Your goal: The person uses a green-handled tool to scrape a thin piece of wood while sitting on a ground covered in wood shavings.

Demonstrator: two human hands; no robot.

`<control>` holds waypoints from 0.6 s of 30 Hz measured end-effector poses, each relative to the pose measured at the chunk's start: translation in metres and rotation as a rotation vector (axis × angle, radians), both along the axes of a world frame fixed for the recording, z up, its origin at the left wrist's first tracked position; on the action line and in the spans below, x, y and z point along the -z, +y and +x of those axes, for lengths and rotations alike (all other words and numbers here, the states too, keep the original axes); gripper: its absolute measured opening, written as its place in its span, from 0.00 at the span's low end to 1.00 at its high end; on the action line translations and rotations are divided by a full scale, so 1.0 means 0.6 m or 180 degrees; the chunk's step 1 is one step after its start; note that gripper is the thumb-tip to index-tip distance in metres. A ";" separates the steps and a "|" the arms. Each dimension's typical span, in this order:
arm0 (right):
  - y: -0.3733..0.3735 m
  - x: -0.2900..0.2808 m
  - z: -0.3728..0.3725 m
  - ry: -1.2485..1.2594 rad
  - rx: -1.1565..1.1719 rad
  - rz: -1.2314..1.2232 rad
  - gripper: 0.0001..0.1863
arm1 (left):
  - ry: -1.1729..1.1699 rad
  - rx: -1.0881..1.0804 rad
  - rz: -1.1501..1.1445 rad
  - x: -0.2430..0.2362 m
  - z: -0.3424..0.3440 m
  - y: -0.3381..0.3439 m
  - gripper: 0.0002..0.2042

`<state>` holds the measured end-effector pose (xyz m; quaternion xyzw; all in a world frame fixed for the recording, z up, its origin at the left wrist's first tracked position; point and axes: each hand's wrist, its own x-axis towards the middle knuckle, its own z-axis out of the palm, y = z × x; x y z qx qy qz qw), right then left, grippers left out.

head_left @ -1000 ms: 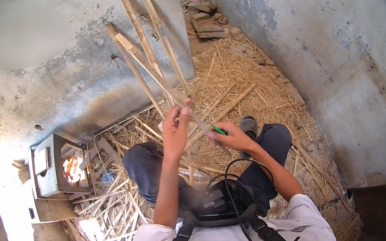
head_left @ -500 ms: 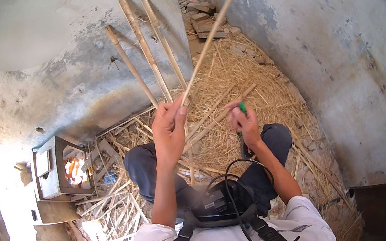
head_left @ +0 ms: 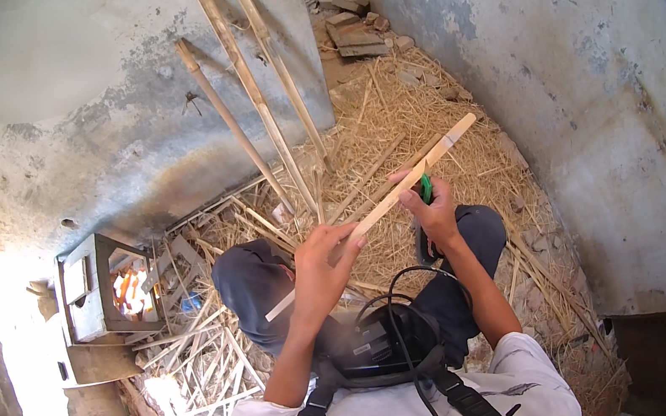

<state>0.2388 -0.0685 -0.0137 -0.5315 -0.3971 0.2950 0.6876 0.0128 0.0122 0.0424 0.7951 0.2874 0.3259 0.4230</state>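
Note:
A pale, flat bamboo strip (head_left: 449, 135) lies diagonally across my lap, its upper end to the right and its lower end over my left knee. My left hand (head_left: 321, 265) grips it at the middle, fingers wrapped round it. My right hand (head_left: 434, 209) holds a small green-handled tool (head_left: 426, 188) against the strip higher up, with the thumb at the strip; the tool's working end is mostly hidden.
Three bamboo pieces (head_left: 237, 68) lean on the wall (head_left: 111, 145) ahead. A metal box stove (head_left: 88, 285) with fire stands at left. Straw (head_left: 386, 98) and loose strips cover the floor, broken bricks (head_left: 355, 30) lie in the far corner, and another wall (head_left: 594, 129) rises at right.
The strip has been flipped from slanting up-left, through raised up-right, to lower across my lap. My left hand has moved down; the green tool in my right hand is back against the strip.

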 end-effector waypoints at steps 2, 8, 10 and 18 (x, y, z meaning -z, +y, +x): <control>-0.003 0.002 0.005 0.0190 -0.0089 -0.0054 0.14 | 0.0049 -0.0008 0.0103 0.004 -0.002 -0.004 0.13; -0.001 0.001 0.012 0.0145 0.0041 0.0023 0.14 | 0.0124 0.0040 -0.0132 -0.002 -0.016 -0.007 0.13; -0.001 0.005 0.018 -0.0264 0.0118 0.0114 0.15 | 0.0045 -0.0022 -0.0193 0.003 -0.017 -0.006 0.13; -0.002 0.012 -0.030 -0.2631 0.0092 0.0109 0.16 | 0.0056 -0.0149 -0.0488 0.002 -0.008 -0.015 0.13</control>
